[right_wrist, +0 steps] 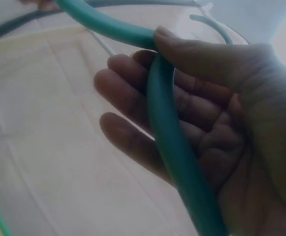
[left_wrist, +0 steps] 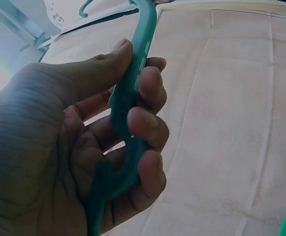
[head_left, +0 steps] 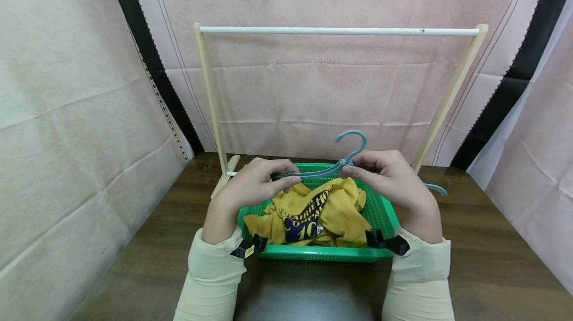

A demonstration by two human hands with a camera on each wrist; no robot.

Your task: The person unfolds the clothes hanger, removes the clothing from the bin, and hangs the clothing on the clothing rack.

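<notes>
Above the basket (head_left: 313,252), left hand (head_left: 255,181) and right hand (head_left: 391,176) grasp a hanger (head_left: 344,162); only the left-wrist view shows its notch (left_wrist: 121,184).

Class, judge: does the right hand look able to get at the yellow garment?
Probably yes: the yellow garment lies uncovered in the green basket near the right hand, though that hand holds the hanger.

On my head view, the left forearm (head_left: 212,281) and right forearm (head_left: 421,286) rise from the bottom edge. I see the left hand (head_left: 255,184) left of centre, fingers curled opposite the thumb; the right hand (head_left: 396,179), right of centre, pinches.
</notes>
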